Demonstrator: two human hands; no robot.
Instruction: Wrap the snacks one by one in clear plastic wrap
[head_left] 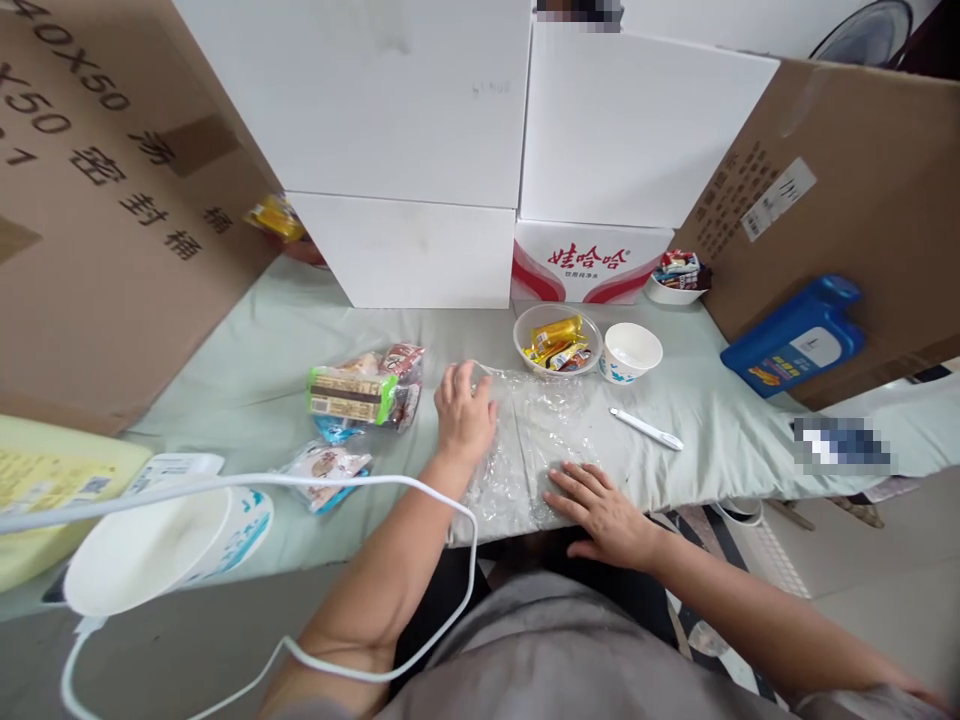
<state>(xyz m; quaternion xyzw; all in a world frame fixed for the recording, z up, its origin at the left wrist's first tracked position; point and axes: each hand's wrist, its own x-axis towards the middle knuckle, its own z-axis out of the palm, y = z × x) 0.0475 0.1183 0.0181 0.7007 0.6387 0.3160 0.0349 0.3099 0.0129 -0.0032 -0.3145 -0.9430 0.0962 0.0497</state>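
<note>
A sheet of clear crinkled plastic wrap point(525, 430) lies flat on the cloth-covered table in front of me. My left hand point(465, 415) rests at its far left edge, fingers stretched out and a little curved. Near the lower right part of the plastic, my right hand point(604, 515) lies palm down with fingers spread. Left of my left hand is a pile of packaged snacks, with a green-ended packet point(351, 396) on top. Beyond the plastic stand a clear bowl point(525, 350) of yellow-wrapped snacks and a white paper cup point(630, 355). A white pen-like cutter point(646, 430) lies to the right.
White boxes point(435, 255) are stacked at the back, between brown cartons point(862, 190) on both sides. A blue bottle point(795, 335) leans at the right. Front left are a large paper tub point(165, 545) and a yellow jug point(60, 490). A white cable point(420, 485) crosses over my left forearm.
</note>
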